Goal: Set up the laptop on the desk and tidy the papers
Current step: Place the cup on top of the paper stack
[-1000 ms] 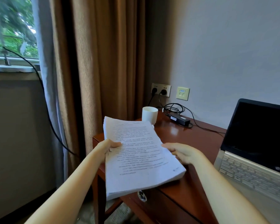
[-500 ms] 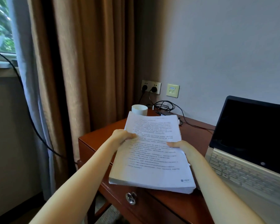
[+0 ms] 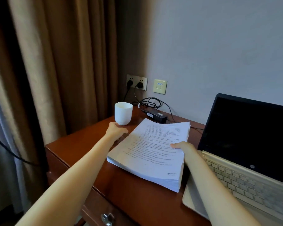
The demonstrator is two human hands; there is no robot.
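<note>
Left hand (image 3: 116, 131): it lies on the red-brown wooden desk (image 3: 82, 149), just beside the left edge of the thick white stack of printed papers (image 3: 150, 152). Its knuckles sit just below the base of the plain white ceramic cup (image 3: 123, 113). Whether its fingers are curled or tucked under the sheets cannot be told.

Stack: it lies on the desk between the two hands, to the right of the left fingers. Its sheets are fanned unevenly at the near corner.

Right hand (image 3: 181, 146): it grips the stack's right edge with the thumb on top. The open gold-coloured laptop with a dark screen (image 3: 235, 176) stands just right of those fingers.

Recommendation: the step in hand appears to be seating and squaring the stack. Press both long edges inward together, keep the left knuckles clear of the cup, and leave a gap to the laptop.

Change noted: half a second earlier the left thumb was clamped on the top sheet and the stack overhung the desk's front edge. Now the stack sits further in and the left thumb is off the page.
</note>
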